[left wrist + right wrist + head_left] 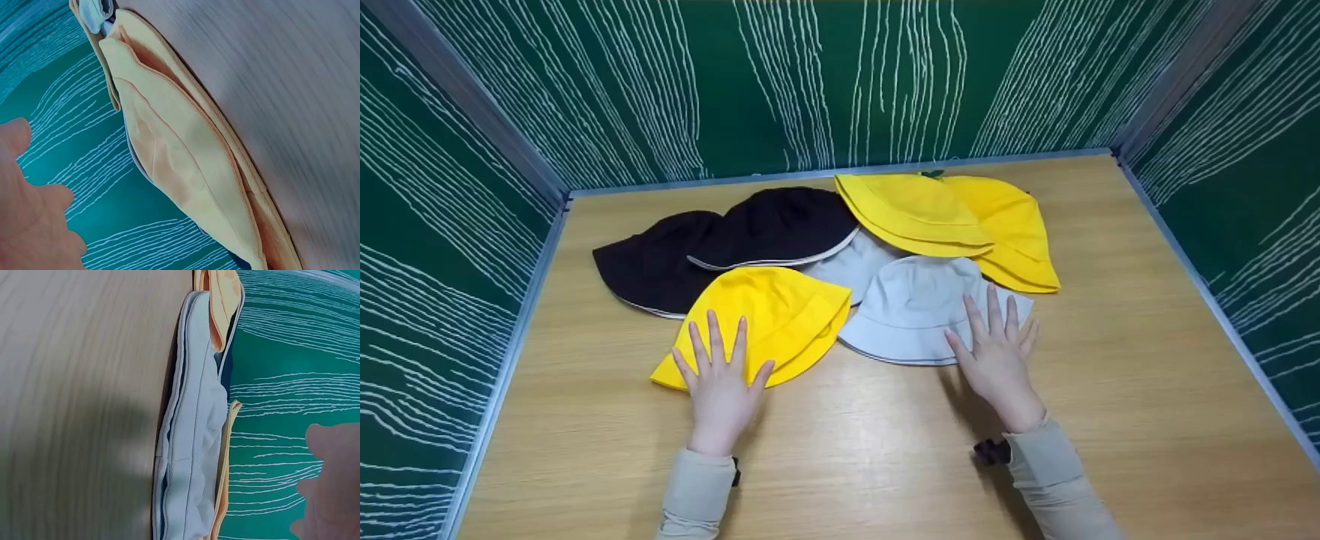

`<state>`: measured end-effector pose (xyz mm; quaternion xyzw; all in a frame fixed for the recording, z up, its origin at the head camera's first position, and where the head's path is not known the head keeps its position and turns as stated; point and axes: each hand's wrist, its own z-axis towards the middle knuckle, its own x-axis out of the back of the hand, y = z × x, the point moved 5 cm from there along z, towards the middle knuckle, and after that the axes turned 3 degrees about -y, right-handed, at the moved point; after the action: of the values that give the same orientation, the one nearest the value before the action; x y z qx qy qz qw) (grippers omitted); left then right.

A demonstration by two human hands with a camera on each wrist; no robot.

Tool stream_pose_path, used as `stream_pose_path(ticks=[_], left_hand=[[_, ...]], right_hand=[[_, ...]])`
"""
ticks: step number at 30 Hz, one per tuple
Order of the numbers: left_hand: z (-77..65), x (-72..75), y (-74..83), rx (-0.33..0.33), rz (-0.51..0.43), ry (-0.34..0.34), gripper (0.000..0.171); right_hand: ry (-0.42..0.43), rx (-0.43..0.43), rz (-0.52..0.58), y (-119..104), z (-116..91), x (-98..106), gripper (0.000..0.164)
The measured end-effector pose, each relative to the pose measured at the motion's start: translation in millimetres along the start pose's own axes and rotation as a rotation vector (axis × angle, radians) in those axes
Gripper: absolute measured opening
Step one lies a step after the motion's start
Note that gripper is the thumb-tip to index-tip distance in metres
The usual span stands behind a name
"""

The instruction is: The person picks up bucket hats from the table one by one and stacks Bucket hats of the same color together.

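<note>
My left hand (724, 397) is over the near edge of a yellow bucket hat (784, 304), with its fingers spread straight. In the left wrist view a gap shows between the hand (34, 214) and that hat (174, 140). Over the right side of a light grey bucket hat (915, 292) is my right hand (997, 371), fingers also spread. The right wrist view shows this hand (337, 478) apart from the grey hat (194, 433). Neither hand holds anything.
Behind lie two overlapping black hats (780, 225) on the left and two overlapping yellow hats (907, 210) on the right. A second grey hat (847, 266) is partly covered between them. Green walls (765, 90) with white lines border the wooden table (840, 465).
</note>
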<state>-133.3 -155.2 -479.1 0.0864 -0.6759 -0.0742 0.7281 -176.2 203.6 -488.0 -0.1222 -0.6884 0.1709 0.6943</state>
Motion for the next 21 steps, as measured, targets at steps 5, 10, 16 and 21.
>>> stream_pose_path(ticks=[5,10,16,21], left_hand=[[-3.2,0.8,-1.0,-0.001,-0.008,-0.005,0.072],[-4.1,4.0,-0.6,-0.010,-0.086,0.035,0.066],[-5.3,3.6,-1.5,-0.061,-0.122,0.120,0.054],[-5.8,0.6,-4.0,-0.079,-0.122,0.141,0.046]], right_hand=[[0.099,0.042,0.079,1.2,-2.6,1.8,0.057],[0.137,0.046,0.136,4.4,-3.4,1.8,0.042],[0.065,0.007,0.136,10.8,-3.0,-7.4,0.035],[-0.081,-0.061,0.139,20.4,-2.4,-19.9,0.031]])
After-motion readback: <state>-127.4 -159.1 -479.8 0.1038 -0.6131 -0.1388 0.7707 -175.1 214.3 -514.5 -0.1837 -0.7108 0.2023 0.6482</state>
